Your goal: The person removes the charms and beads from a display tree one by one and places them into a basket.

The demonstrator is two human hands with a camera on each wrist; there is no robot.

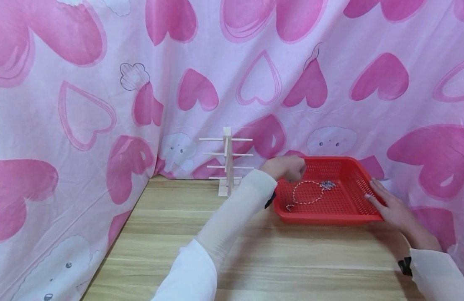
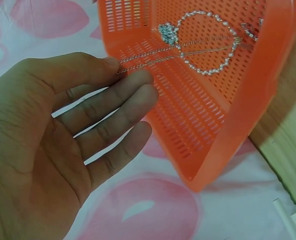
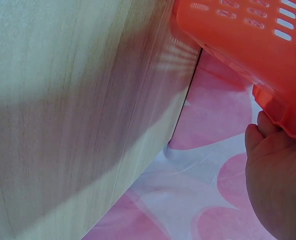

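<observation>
In the left wrist view, my left hand (image 2: 78,115) pinches a thin chain necklace (image 2: 150,52) between thumb and forefinger; its other fingers are extended. The doubled chain runs into the red perforated plastic basket (image 1: 329,218). Inside the basket lie a loop of pearl-like beads (image 1: 308,203), a silvery clump (image 1: 327,185) and a small curled piece of jewelry (image 1: 290,207) at the near left corner. In the head view the left hand is over the basket's left side, fingertips hidden. My right hand (image 1: 395,211) grips the basket's right rim, its thumb on the inside.
A pale wooden rack (image 1: 228,163) with several horizontal pegs stands left of the basket, behind my left forearm. The wood-grain table (image 1: 179,217) stretches in front. Pink heart-patterned cloth (image 1: 250,79) hangs behind and at the left.
</observation>
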